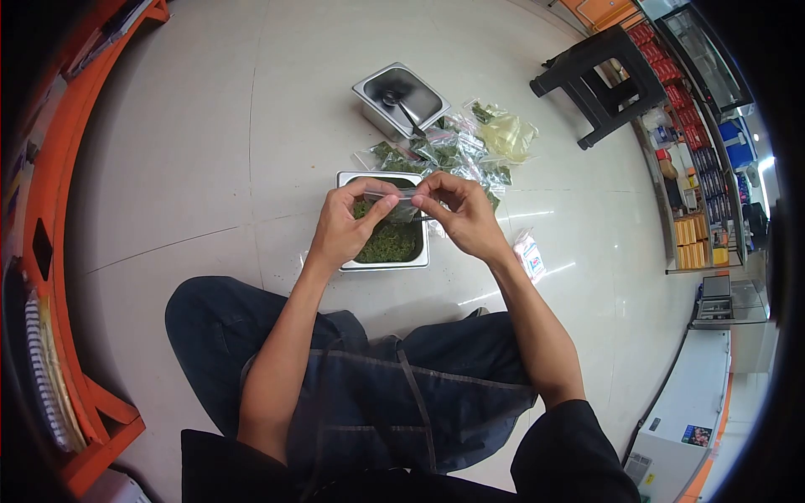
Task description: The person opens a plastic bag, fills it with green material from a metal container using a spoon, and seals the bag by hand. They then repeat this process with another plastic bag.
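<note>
A small clear plastic bag hangs between my hands over a metal tray of chopped green herbs. My left hand pinches one side of the bag's top edge. On the other side, my right hand pinches the same edge close to my left thumb. Beyond the tray lie several clear bags with green contents, touching one another on the floor. The bag's lower part overlaps the herbs from this view, and its contents are hard to make out.
An empty-looking metal container with a ladle stands behind the tray. A yellowish bag and a white packet lie to the right. A black stool, stocked shelves and an orange frame surround the floor.
</note>
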{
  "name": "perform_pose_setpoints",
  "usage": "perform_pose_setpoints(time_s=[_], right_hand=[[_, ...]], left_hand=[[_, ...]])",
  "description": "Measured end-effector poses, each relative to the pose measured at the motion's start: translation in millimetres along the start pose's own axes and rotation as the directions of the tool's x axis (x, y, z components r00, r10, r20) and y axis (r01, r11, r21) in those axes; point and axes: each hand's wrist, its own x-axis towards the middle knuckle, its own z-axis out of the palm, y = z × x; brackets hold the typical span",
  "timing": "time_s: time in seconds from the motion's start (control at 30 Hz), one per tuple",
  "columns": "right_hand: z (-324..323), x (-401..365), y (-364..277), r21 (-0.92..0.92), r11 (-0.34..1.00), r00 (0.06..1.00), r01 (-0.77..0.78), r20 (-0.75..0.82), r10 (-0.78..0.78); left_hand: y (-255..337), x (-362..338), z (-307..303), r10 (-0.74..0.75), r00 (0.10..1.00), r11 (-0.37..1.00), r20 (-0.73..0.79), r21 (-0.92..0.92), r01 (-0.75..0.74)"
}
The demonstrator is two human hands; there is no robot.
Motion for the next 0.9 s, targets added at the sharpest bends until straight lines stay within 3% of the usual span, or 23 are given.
perform_pose_setpoints(time_s=[0.07,0.3,0.4,0.47,0.53,0.6,0.67,0.7,0.73,0.8,0.87,0.9], right_hand=[[3.5,1.4,7.5,-0.068,0.995,0.996,0.075,-0.037,-0.077],[2.7,1.9,6.1,-0.096,0.994,0.999,0.049,-0.004,-0.05],[-10.5,3.0,-0.6,-0.085,0.991,0.994,-0.102,0.021,0.104],[-24.1,4.3,-3.9,-0.075,0.996,0.997,-0.045,-0.063,0.04],[-47.8,6.8,2.7,-0.091,0.995,0.975,-0.048,-0.219,0.027],[-83.8,8.3,21.6,-0.081,0.994,0.943,-0.071,-0.331,0.04],[-115.7,1.0,43.1,-0.146,0.984,0.909,-0.103,-0.416,0.033],[-136.3,-5.9,58.7,-0.189,0.96,0.884,-0.208,-0.456,0.102],[-157.7,-13.8,78.0,-0.191,0.957,0.878,-0.216,-0.468,0.104],[-194.7,-32.6,117.9,-0.451,0.77,0.827,-0.451,-0.535,0.17],[-211.7,-55.4,143.6,-0.302,0.703,0.712,-0.644,-0.573,0.406],[-223.0,-67.9,164.4,-0.299,0.701,0.708,-0.647,-0.577,0.407]], left_hand=[[1.1,0.6,1.0,0.031,0.999,0.987,0.03,-0.157,-0.026],[-1.2,0.9,-4.0,-0.079,0.997,0.986,0.014,-0.148,0.08],[-0.9,2.4,-0.7,-0.055,0.998,0.997,0.035,-0.057,0.057],[8.2,2.8,6.4,-0.003,0.993,0.988,-0.12,-0.152,-0.015],[2.8,5.3,1.1,-0.026,0.992,0.978,-0.12,-0.211,0.0],[1.6,7.4,1.4,-0.027,0.957,0.967,-0.288,-0.251,-0.049],[-0.7,5.7,-0.1,-0.045,0.956,0.976,-0.29,-0.217,-0.019],[-2.5,5.0,-1.4,-0.058,0.947,0.986,-0.315,-0.169,0.004],[-5.6,4.9,-3.4,-0.06,0.951,0.984,-0.303,-0.177,0.006],[-12.2,5.4,-6.9,-0.084,0.931,0.99,-0.354,-0.133,0.039],[-12.9,4.8,-6.4,-0.092,0.927,0.989,-0.363,-0.142,0.043],[-14.5,4.9,-7.4,-0.098,0.926,0.988,-0.364,-0.144,0.048]])
